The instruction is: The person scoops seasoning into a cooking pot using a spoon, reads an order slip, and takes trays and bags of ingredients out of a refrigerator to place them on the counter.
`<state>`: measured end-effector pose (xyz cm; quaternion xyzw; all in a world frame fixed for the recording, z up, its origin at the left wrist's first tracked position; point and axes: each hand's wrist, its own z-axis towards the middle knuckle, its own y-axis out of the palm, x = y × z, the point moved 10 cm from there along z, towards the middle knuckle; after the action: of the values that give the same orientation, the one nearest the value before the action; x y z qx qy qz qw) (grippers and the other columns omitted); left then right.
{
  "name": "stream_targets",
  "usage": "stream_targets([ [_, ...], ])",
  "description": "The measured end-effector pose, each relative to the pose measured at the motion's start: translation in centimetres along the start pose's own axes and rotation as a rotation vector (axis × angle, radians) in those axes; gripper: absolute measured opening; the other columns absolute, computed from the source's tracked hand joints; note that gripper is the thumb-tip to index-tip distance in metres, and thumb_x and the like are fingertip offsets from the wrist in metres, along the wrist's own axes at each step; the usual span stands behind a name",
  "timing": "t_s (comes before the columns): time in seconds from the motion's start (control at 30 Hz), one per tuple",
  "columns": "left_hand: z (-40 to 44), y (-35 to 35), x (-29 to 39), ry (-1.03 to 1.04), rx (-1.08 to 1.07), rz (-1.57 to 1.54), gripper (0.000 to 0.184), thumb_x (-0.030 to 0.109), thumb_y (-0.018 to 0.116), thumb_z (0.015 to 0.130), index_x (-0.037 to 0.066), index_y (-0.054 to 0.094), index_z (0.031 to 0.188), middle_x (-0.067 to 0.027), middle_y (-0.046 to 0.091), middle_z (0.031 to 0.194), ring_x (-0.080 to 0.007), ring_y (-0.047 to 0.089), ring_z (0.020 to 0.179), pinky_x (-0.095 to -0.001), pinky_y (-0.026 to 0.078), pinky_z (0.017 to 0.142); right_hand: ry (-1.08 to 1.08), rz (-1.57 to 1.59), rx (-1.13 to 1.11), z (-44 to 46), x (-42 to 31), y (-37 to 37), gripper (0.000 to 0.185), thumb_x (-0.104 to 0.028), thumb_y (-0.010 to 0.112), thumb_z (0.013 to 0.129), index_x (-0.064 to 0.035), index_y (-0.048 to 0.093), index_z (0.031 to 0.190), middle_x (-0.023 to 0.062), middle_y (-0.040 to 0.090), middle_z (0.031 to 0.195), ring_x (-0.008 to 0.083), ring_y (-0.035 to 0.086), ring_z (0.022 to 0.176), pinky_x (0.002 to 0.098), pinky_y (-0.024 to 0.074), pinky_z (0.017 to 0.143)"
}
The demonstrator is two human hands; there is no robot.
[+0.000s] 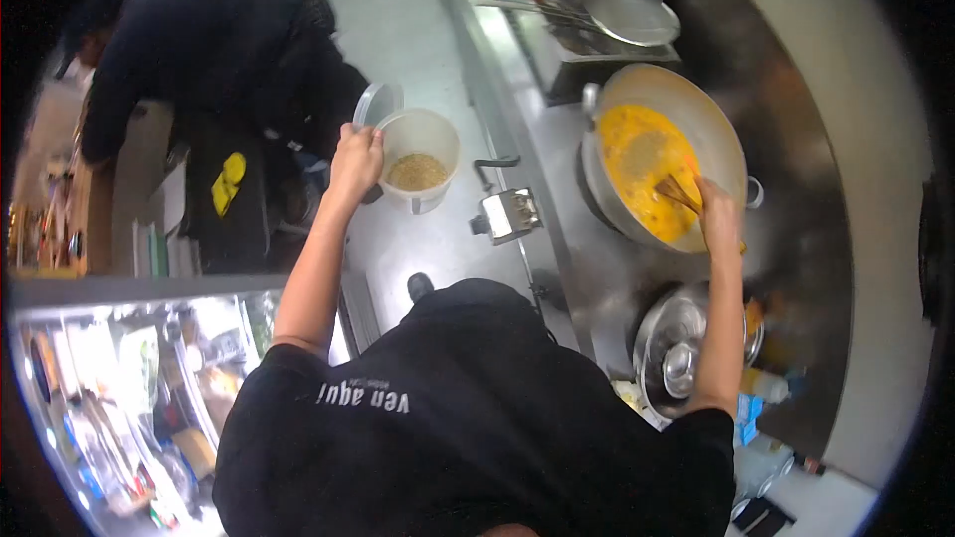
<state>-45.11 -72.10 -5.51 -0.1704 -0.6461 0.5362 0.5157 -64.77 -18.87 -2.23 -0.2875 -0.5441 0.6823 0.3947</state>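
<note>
Black shirt [468, 418], 1: worn by the person.

Metal bowls [662, 358], nested on the counter [796, 159] beside the right forearm, apparently to save room.

Right hand [721, 219], 1: fingers closed around the wooden utensil [676, 194], its working end lowered into the yellow mixture [625, 129]. The upper part is gripped, seemingly so that the hand is kept above the food.

Wok [721, 119], 1: set on the counter side, mixture pooled inside; a brownish patch [647, 151] is seen on the surface.

Left hand [356, 164], 1: fingers closed on the rim of the tub [446, 129], well apart from the wok. Brown granules [418, 173] are contained at its bottom; the mouth is left uncovered, presumably for access. Whether the lid [380, 102] is also pinched cannot be told.

Pans [637, 30], beyond the wok, blurred.

Co-worker [219, 50], 1: bent over at far left.
</note>
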Motion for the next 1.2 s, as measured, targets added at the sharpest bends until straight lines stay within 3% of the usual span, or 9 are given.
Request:
stream_targets([
  [0.17,-2.5,-5.2,-11.6,-0.241,0.156,0.199,0.037,0.029,0.042,0.092,0.001,0.064,0.101,-0.0291,0.053,0.107,-0.0434,0.057,0.097,-0.0501,0.047,0.085,0.081,0.038,0.079,-1.7,-4.2,-7.1,0.035,0.000,0.051,0.085,-0.0013,0.060,0.118,0.0178,0.063,0.111,0.0291,0.060,0.102,0.0363,0.0470,0.089],
  [0.2,-3.7,-6.6,-13.7,-0.316,0.187,0.214,0.037,0.029,0.043,0.092,0.001,0.064,0.101,-0.0290,0.052,0.108,-0.0437,0.056,0.097,-0.0509,0.047,0.085,-0.049,0.410,0.156,-2.5,-9.0,-9.8,0.031,-0.003,0.051,0.090,-0.0013,0.059,0.120,0.0161,0.064,0.104,0.0228,0.062,0.096,0.0325,0.0482,0.084],
  [0.27,-5.6,-9.7,-17.7,-0.433,0.258,0.249,0.037,0.030,0.043,0.092,0.000,0.064,0.101,-0.0287,0.051,0.108,-0.0436,0.056,0.098,-0.0510,0.047,0.084,0.367,1.325,-0.223,-7.0,-11.0,1.6,0.028,-0.004,0.049,0.094,-0.0006,0.059,0.120,0.0135,0.064,0.099,0.0162,0.062,0.089,0.0281,0.0491,0.078],
  [0.33,-6.6,-11.8,-21.7,-0.528,0.332,0.270,0.037,0.030,0.043,0.091,0.000,0.064,0.101,-0.0285,0.050,0.109,-0.0435,0.056,0.099,-0.0511,0.048,0.083,0.105,1.112,-0.483,-6.9,-21.8,2.3,0.028,-0.005,0.050,0.094,0.0006,0.059,0.120,0.0114,0.063,0.099,0.0127,0.061,0.082,0.0262,0.0497,0.073],
  [0.5,-9.2,-16.5,-33.8,-0.869,0.389,0.369,0.034,0.021,0.049,0.084,-0.003,0.063,0.102,-0.0273,0.047,0.118,-0.0418,0.051,0.107,-0.0459,0.047,0.090,0.495,1.889,-0.700,-1.6,-36.6,13.3,0.039,-0.004,0.055,0.091,-0.0005,0.049,0.129,0.0084,0.062,0.097,0.0165,0.061,0.077,0.0284,0.0521,0.071],
  [0.73,-12.4,-19.4,-47.3,-1.215,0.536,0.209,0.033,0.019,0.046,0.088,0.000,0.058,0.113,-0.0203,0.043,0.125,-0.0372,0.045,0.114,-0.0547,0.036,0.097,0.124,2.113,-1.531,5.7,-65.7,10.6,0.030,-0.004,0.055,0.089,-0.0007,0.051,0.119,0.0100,0.061,0.100,0.0210,0.062,0.085,0.0371,0.0516,0.080],
  [0.93,-12.9,-21.7,-48.6,-1.217,0.624,0.525,0.037,0.018,0.045,0.089,0.004,0.052,0.123,-0.0122,0.044,0.124,-0.0291,0.042,0.118,-0.0668,0.026,0.098,-0.548,1.892,-1.617,12.4,-87.8,0.0,0.023,-0.009,0.052,0.088,-0.0042,0.047,0.110,0.0109,0.060,0.094,0.0195,0.061,0.078,0.0388,0.0519,0.077],
  [1.1,-10.5,-20.6,-45.4,-1.022,0.503,0.769,0.046,0.018,0.049,0.084,0.005,0.050,0.128,-0.0139,0.041,0.130,-0.0299,0.038,0.123,-0.0691,0.019,0.101,-0.877,1.753,-1.183,18.3,-102.1,-7.4,0.017,-0.020,0.057,0.089,-0.0067,0.050,0.095,-0.0008,0.046,0.067,0.0082,0.045,0.056,0.0258,0.0425,0.054],
  [1.2,-9.8,-19.4,-44.4,-0.868,0.340,0.781,0.051,0.015,0.050,0.082,0.008,0.046,0.132,-0.0145,0.039,0.134,-0.0315,0.037,0.124,-0.0684,0.019,0.102,-1.083,1.601,-0.833,20.4,-108.7,-10.8,0.036,-0.039,0.058,0.090,-0.0085,0.049,0.073,-0.0027,0.046,0.059,0.0073,0.044,0.049,0.0227,0.0363,0.046],
])
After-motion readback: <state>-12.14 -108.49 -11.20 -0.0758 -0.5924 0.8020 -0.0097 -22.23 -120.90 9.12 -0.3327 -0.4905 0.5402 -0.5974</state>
